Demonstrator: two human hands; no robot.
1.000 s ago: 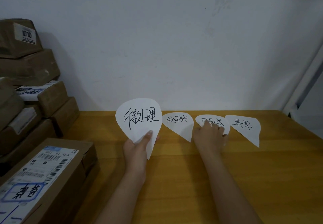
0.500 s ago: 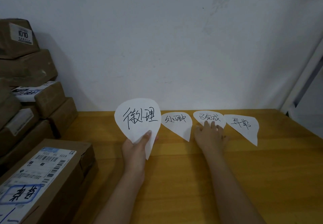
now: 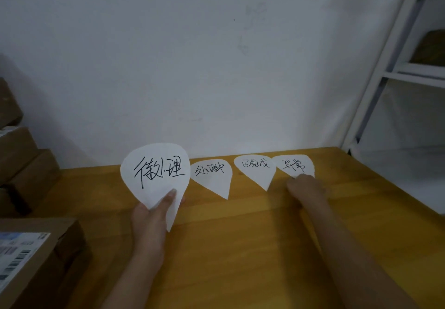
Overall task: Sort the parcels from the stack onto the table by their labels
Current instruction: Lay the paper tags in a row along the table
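Note:
My left hand (image 3: 154,214) pinches a white teardrop paper label (image 3: 155,171) with black handwriting and holds it upright above the wooden table (image 3: 240,248). Three more handwritten paper labels lie in a row by the wall: a second label (image 3: 213,176), a third label (image 3: 256,169) and a fourth label (image 3: 295,164). My right hand (image 3: 304,187) rests on the lower part of the fourth label, fingers stretched forward. Brown cardboard parcels (image 3: 21,159) are stacked at the left. A parcel with a printed shipping label (image 3: 31,258) lies nearest me at bottom left.
A white wall runs behind the table. A white metal shelf rack (image 3: 395,72) stands at the right, beyond the table's right edge. Bare tabletop stretches in front of the row of labels.
My right hand has slid right, from the third label onto the fourth label. The view has swung right, so the parcel stack sits further left. My left hand still holds the same label.

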